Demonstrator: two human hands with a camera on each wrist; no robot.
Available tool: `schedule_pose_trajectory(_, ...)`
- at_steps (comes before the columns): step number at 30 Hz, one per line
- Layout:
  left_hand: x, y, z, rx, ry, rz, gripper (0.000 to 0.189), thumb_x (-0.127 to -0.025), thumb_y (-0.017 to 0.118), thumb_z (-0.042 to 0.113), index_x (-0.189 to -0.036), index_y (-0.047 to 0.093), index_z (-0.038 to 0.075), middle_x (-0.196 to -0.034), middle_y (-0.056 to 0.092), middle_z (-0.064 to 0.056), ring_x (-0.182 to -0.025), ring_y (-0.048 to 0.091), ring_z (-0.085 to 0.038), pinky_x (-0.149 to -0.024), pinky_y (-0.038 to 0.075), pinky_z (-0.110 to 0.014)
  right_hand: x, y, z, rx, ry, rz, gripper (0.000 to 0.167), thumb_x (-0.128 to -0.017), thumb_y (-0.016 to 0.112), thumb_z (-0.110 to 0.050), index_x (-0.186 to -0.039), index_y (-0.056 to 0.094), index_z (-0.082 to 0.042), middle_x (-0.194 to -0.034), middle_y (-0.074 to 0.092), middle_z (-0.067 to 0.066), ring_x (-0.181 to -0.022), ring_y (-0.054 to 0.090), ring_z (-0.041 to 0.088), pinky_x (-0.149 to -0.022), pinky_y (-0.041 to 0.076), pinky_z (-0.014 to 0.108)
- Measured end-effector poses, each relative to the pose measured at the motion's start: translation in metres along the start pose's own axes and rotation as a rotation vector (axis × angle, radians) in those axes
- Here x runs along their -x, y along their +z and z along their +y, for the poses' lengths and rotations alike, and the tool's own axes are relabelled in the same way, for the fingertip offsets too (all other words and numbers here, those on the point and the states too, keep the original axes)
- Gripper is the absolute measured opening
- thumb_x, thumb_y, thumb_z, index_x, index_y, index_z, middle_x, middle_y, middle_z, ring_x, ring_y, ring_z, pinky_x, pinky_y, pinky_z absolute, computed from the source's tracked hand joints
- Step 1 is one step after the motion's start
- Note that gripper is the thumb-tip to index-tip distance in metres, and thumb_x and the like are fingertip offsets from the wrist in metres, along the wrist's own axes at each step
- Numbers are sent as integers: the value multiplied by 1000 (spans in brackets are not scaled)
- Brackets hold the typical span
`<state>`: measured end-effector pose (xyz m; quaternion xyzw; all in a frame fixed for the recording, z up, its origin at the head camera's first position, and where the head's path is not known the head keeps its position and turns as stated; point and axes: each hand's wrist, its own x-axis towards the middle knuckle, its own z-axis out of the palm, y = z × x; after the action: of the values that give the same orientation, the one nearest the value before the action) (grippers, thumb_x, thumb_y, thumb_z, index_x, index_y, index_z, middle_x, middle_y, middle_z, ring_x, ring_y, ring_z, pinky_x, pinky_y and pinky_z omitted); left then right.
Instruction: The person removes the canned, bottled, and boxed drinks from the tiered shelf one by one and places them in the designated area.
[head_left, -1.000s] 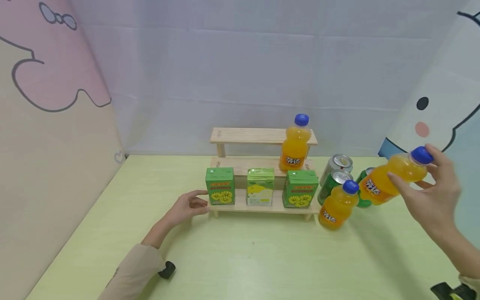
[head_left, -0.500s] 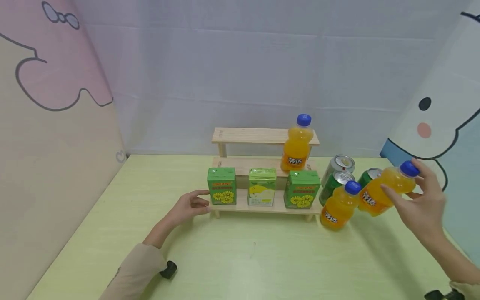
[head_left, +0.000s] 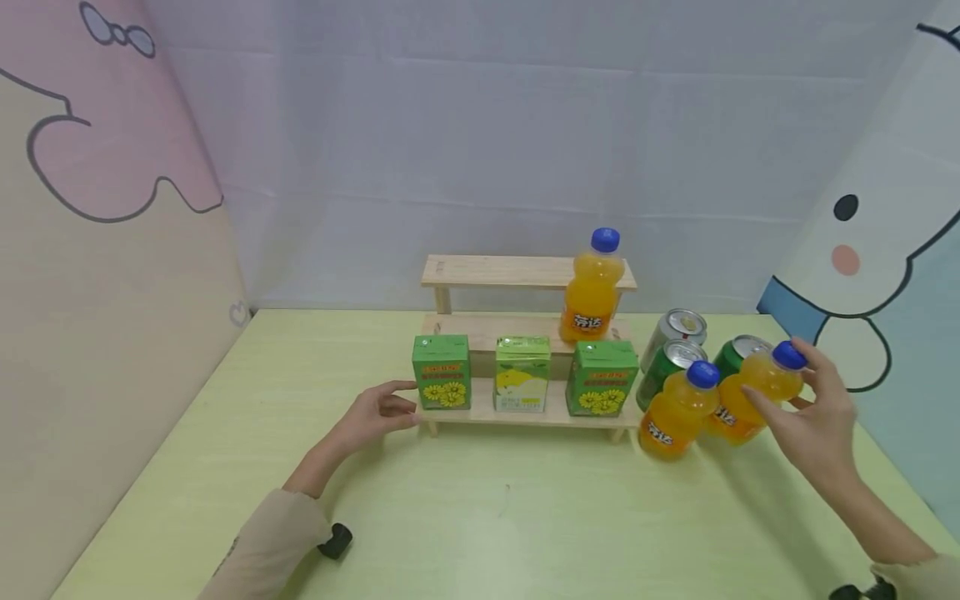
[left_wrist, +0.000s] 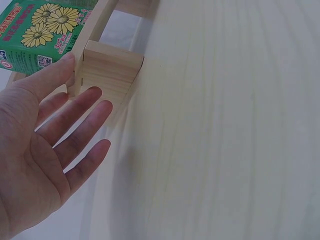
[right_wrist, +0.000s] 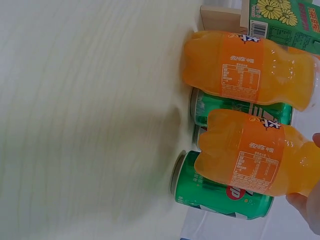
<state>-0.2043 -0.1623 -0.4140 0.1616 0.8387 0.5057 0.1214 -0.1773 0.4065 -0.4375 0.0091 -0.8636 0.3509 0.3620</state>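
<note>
Head view shows us the right hand (head_left: 816, 425) grasping a tilted orange drink bottle (head_left: 768, 375), thumb and fingers pinching it near its blue cap. We find that bottle right of the wooden rack (head_left: 491, 271), just beside another orange bottle (head_left: 672, 419) and in front of a green can (head_left: 738, 350); whether its base meets the counter (head_left: 510, 525), we cannot tell. Our left hand (head_left: 381, 415) has released, relaxed fingers, thumb at the rack's lowest shelf.

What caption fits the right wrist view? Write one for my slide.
Fingers hold an orange-drink bottle beside a second bottle, green cans behind.
</note>
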Motion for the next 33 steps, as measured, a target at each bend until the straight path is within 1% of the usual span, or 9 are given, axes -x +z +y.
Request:
schedule_pose_trajectory(2, 0, 0, -1, 6, 0, -1, 53, -84, 65, 11, -129, 43, -5, -105, 63, -22, -99, 60, -31, -87, 44, -47, 1, 8, 36, 15, 2, -11, 88, -66, 80, -4, -138, 36, -30, -129, 48, -7, -105, 48, 0, -67, 38, 0)
schedule_pose_trajectory(3, -1, 0, -1, 6, 2, -1, 53, -84, 65, 11, -129, 43, -5, -105, 63, -22, -99, 60, -31, -87, 44, -47, 1, 8, 32, 10, 4, -14, 86, -67, 79, -4, -138, 37, -29, -130, 48, -6, -106, 48, 0, -68, 38, 0)
schedule_pose_trajectory(5, -1, 0, -1, 6, 5, -1, 53, -84, 65, 11, -129, 43, -5, -105, 63, -22, -99, 60, -31, -87, 45, -46, 1, 9, 15, -1, 11, -15, 83, -69, 78, -3, -137, 38, -26, -129, 48, -4, -106, 48, 1, -68, 38, 0)
schedule_pose_trajectory(7, -2, 0, -1, 6, 8, -1, 54, -84, 65, 11, -129, 43, -5, -105, 63, -22, -99, 60, -30, -87, 45, -46, 1, 7, -12, -22, 16, -22, 80, -70, 76, -1, -137, 39, -22, -129, 48, 2, -105, 48, 3, -69, 37, 0)
schedule_pose_trajectory(11, -3, 0, -1, 3, 4, 0, 54, -84, 66, 12, -130, 42, -4, -106, 63, -21, -100, 60, -30, -87, 44, -46, 0, 1, -67, -56, 22, -22, 75, -70, 74, 5, -136, 41, -15, -125, 48, 1, -99, 44, -3, -70, 36, -1)
schedule_pose_trajectory(14, -4, 1, -1, -1, -2, 4, 54, -84, 66, 13, -130, 43, -4, -106, 63, -21, -100, 60, -30, -88, 44, -47, 0, 0, -85, -69, 25, -26, 73, -70, 72, 8, -134, 43, -11, -122, 48, -5, -96, 40, -9, -70, 35, -1)
schedule_pose_trajectory(21, -2, 1, 1, 2, -8, 4, 54, -84, 66, 13, -130, 43, -4, -106, 63, -21, -100, 60, -30, -89, 43, -48, -1, 0, -86, -50, 5, -58, 71, -71, 71, 9, -134, 42, -8, -123, 48, 0, -94, 39, -12, -71, 34, -2)
schedule_pose_trajectory(28, 0, 0, 2, 3, -13, 2, 54, -84, 65, 12, -130, 42, -5, -107, 63, -21, -101, 59, -31, -89, 42, -48, 3, 1, -83, -29, -15, -102, 71, -71, 71, 9, -133, 41, -5, -122, 44, -17, -93, 38, -13, -71, 33, -3)
schedule_pose_trajectory(33, -4, 1, -10, 6, -7, 10, 54, -84, 66, 13, -130, 42, -5, -106, 63, -22, -100, 60, -31, -89, 43, -49, 4, 1, -82, -12, -27, -126, 73, -71, 72, 8, -135, 40, -6, -125, 45, -10, -94, 36, -15, -72, 31, -3)
